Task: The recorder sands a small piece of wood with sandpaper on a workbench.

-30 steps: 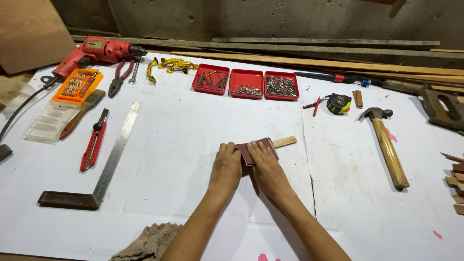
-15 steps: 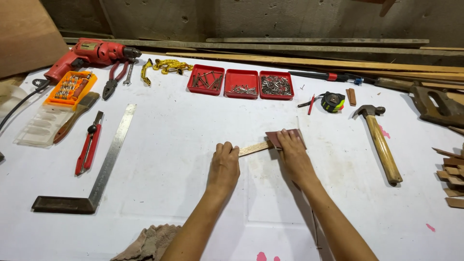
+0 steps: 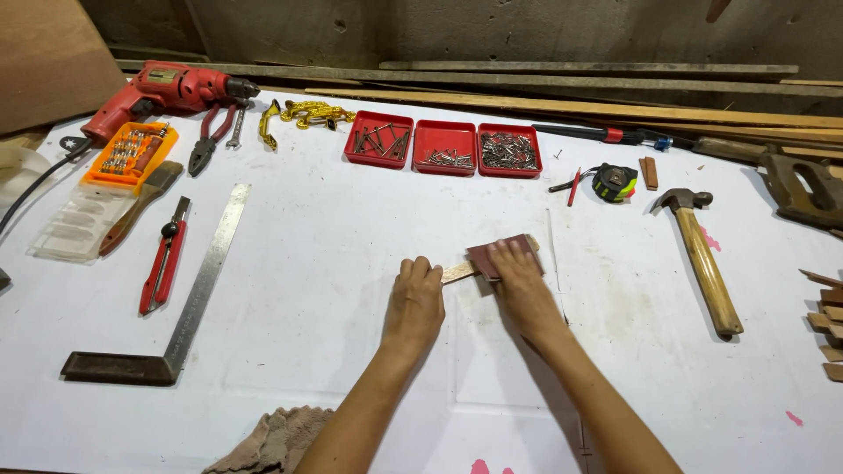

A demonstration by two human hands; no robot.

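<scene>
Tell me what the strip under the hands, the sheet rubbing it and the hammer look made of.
Strip: pale bare wood, apparently unfinished. Sheet under the right hand: reddish-brown and matte, likely sandpaper. Hammer: tan, seemingly wooden handle, dark, probably metal head.

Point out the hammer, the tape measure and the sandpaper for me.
hammer (image 3: 708, 272), head view, on the middle of its wooden handle.
tape measure (image 3: 615, 182), head view, on the middle of its round case.
sandpaper (image 3: 492, 254), head view, on the reddish sheet's bare left part.
</scene>
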